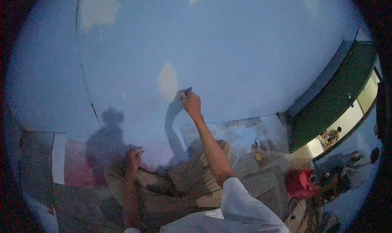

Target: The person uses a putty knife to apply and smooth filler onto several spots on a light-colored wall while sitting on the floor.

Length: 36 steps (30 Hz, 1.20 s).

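Note:
My right hand [192, 104] is raised to a pale blue wall [253, 53], closed on a small dark flat tool [187, 90], perhaps a scraper, just right of an unpainted cream patch [167, 80]. My left hand [134, 158] is low above my crossed legs [171, 182], its fingers closed on a small flat thing [138, 150] too dim to name. The raised arm casts a shadow on the wall.
A grey, stained board or panel [257, 139] is low at right. Red items [300, 180] and clutter [343, 167] lie beyond it. A dark green door [335, 98] borders a lit opening, where people [330, 137] sit. More cream patches mark the upper wall.

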{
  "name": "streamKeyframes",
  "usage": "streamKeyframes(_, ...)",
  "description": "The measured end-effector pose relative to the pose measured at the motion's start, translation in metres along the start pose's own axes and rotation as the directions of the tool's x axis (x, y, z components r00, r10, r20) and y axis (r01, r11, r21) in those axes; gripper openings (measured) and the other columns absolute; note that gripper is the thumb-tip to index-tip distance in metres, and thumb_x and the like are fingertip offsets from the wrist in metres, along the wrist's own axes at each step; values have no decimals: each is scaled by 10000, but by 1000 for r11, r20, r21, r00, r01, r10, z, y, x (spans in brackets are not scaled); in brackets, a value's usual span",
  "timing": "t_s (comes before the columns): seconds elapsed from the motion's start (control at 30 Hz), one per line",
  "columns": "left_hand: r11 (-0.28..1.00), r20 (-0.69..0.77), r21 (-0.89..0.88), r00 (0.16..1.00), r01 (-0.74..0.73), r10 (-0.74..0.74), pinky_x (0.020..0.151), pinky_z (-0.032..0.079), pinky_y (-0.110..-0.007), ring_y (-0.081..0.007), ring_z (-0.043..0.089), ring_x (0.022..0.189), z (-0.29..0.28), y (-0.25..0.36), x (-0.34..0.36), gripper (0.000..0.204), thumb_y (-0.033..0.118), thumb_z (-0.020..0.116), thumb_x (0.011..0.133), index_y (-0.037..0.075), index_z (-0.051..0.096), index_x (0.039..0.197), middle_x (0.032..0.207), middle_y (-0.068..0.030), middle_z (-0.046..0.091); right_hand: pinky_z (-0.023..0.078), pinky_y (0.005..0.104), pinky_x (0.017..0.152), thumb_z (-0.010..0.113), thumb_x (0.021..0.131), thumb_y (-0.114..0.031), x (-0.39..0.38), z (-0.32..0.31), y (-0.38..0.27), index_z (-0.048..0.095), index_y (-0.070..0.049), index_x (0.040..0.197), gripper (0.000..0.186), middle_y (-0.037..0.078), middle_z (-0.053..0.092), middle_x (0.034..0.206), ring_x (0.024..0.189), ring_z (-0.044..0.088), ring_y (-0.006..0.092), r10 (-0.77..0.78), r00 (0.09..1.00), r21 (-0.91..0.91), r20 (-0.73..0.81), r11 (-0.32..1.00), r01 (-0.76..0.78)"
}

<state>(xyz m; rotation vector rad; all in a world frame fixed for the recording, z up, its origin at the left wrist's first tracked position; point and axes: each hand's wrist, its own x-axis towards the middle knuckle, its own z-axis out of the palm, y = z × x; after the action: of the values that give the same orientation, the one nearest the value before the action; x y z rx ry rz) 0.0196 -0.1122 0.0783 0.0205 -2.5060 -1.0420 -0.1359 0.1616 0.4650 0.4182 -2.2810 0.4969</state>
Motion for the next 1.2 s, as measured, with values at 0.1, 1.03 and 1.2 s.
streamKeyframes(0.1,1000,10,-19,1000,1,-1,812,483,-433,-271,579,977,5,9,-4,411,225,581,904,91,509,1285,1002,-123,618,472,490,635,580,891,-372,25,-4,-4,640,31,793,419,231,612,705,685,604,407,-39,999,-51,12,998,40)
streamKeyframes(1.03,999,7,44,1000,-25,25,705,505,-406,-281,611,871,21,15,-6,337,285,586,906,92,594,1182,927,-107,645,452,499,706,568,893,-317,24,14,12,623,23,775,364,221,613,701,663,597,390,122,992,-11,23,992,-122)
streamKeyframes(1.2,998,0,46,999,-48,48,686,509,-401,-283,617,852,28,27,-1,329,295,587,907,92,609,1164,914,-104,650,447,504,650,593,879,-331,9,27,41,606,31,725,394,234,600,670,640,591,407,221,974,100,41,969,-224)
